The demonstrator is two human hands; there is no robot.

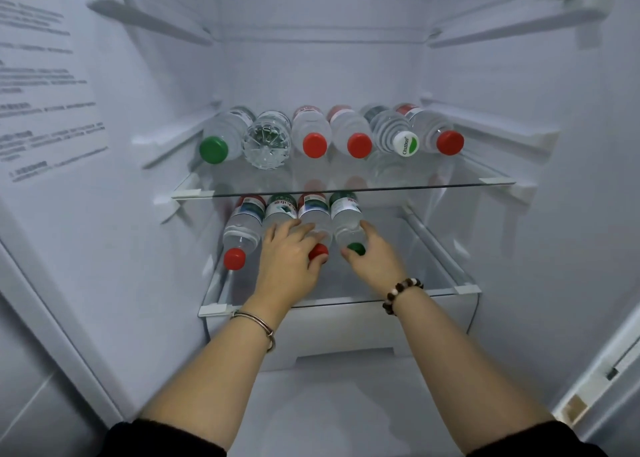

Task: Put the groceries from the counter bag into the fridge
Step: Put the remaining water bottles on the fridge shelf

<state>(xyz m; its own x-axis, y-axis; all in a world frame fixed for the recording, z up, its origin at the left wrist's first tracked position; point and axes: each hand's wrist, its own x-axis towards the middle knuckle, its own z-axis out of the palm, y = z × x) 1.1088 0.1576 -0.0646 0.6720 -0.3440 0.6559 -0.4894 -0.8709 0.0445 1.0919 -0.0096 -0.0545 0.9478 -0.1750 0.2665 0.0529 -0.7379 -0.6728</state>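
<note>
Four water bottles lie side by side on the lower glass shelf [422,280] of the fridge, caps toward me. My left hand [287,255] lies over the second bottle [281,209], its fingers on the shoulder of the third bottle [313,209] and its thumb under that bottle's red cap. My right hand [374,259] grips the neck of the fourth, green-capped bottle [346,217], thumb left of the cap and fingers on the right side. The first bottle [242,235], red-capped, lies untouched at the left. The bag is out of view.
Several more bottles [313,134] lie in a row on the upper glass shelf [460,181]. A white drawer [346,332] sits under the lower shelf. The lower shelf's right half holds nothing. A printed sheet [45,93] covers the left wall.
</note>
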